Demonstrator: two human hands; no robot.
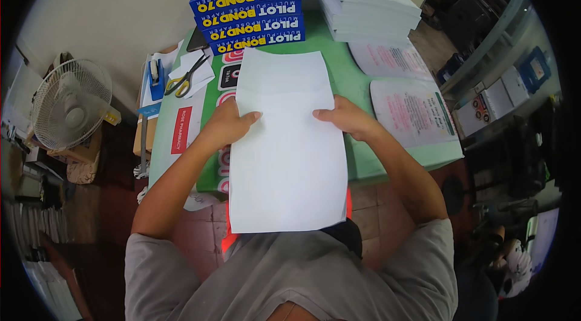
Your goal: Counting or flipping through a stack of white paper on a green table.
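A stack of white paper [289, 163] reaches from the green-topped table toward my body, its near end over my lap. My left hand [229, 124] grips its left edge, thumb lying on the top sheet and the other fingers mostly out of sight at the side and beneath. On the opposite edge, my right hand [348, 116] holds the stack the same way, thumb pointing inward. The far edge of the paper curls slightly upward, and several sheet edges show along the right side.
Blue paper boxes [254, 12] are piled at the back of the table [357, 151]. White paper reams [369, 6] stand beside them. Scissors [186, 79] and a blue tape dispenser [156, 82] lie at the left. Printed sheets [411, 112] cover the right. A fan [72, 103] stands left.
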